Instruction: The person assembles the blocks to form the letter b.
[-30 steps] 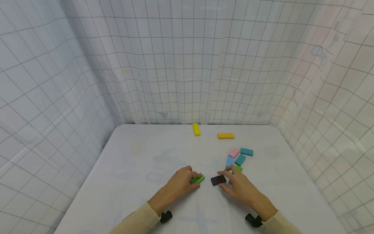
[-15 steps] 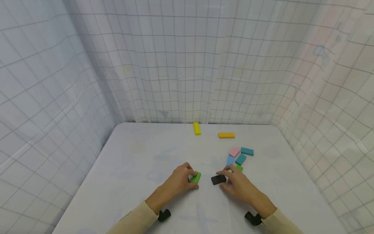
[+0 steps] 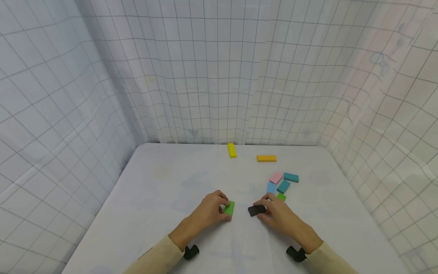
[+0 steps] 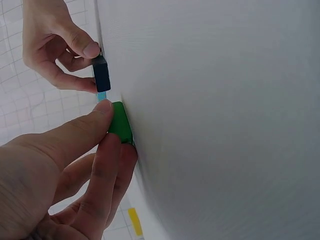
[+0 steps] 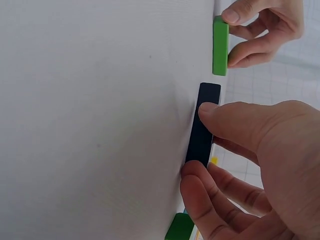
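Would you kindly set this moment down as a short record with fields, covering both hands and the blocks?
Left hand: pinches a green block between thumb and fingers
Right hand: holds a black block between thumb and fingers
Held blocks: apart, with a gap between them
Beyond right hand: second green block, partly hidden; light blue block; pink block; two teal blocks
Near far edge: yellow block, orange block
Surface: white table

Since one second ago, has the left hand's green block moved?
Yes; against the bright yellow block, the green block shifted slightly left and turned counterclockwise.
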Demonstrator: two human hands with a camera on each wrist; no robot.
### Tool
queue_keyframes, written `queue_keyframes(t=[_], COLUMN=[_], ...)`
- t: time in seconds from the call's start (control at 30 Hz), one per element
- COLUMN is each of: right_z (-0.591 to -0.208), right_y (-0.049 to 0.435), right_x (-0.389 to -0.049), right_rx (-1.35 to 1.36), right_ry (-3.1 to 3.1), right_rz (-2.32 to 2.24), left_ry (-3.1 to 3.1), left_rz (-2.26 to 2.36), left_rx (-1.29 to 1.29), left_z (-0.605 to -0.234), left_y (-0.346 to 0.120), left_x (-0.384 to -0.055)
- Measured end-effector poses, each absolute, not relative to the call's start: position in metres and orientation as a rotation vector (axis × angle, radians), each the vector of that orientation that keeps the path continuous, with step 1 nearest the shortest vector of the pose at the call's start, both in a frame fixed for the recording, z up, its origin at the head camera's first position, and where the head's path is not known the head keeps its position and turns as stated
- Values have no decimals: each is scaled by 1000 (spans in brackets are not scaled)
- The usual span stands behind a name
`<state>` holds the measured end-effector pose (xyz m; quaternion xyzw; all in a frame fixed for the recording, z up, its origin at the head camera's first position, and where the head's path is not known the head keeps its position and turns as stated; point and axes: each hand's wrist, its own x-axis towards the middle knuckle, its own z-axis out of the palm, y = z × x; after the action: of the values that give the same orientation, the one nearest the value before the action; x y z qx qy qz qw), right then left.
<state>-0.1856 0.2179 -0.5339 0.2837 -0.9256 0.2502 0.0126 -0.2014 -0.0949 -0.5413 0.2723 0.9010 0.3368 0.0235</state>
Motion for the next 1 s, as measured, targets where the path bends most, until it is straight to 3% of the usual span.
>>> queue_keyframes(t=[0.2,0.47,1.0], right_z=[-535,-537,-534], right_y=[218,216,209], right_x=[-186,-189,-190], right_rx=[876,865,794], right_ry=[-2889,-2891,-2969], right_rz=[773,764,778], left_ry=[2859,2770,2809], left_rz=[1043,1060,1058], left_rx=[932,794,842], left_z=[-562,-529,-530], left_y=[-97,-97,-102], left_x=[-209,-193,-191])
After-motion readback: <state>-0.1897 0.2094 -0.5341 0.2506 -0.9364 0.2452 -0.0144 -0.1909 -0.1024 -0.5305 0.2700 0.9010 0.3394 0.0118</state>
